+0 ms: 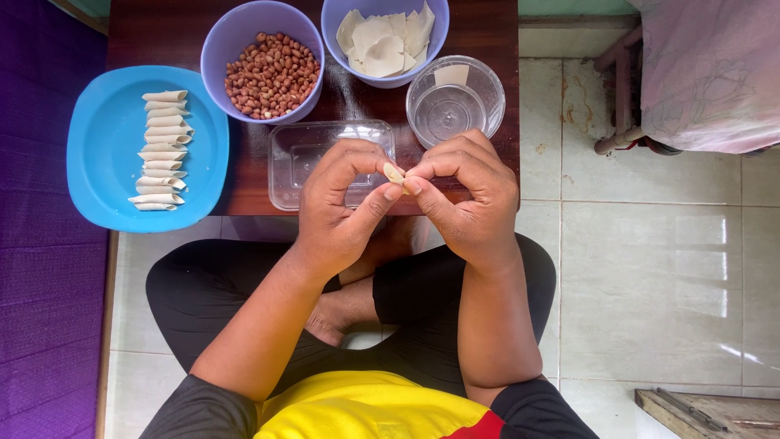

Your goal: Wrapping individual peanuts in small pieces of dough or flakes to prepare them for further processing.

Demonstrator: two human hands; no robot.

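We are mid-fold: our left hand (337,207) and right hand (467,199) pinch a small pale dough wrapper (394,172) between closed fingertips, above the dark wooden worktop's (487,32) near edge — over the clear plastic tray (296,167). Next, we judge, comes sealing it tightly.

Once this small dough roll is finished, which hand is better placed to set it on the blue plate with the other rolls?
Probably the left hand. The blue plastic plate of rolled dough pieces lies on its side; the right hand would have to cross over. Both hands pinch the small pale dough roll.
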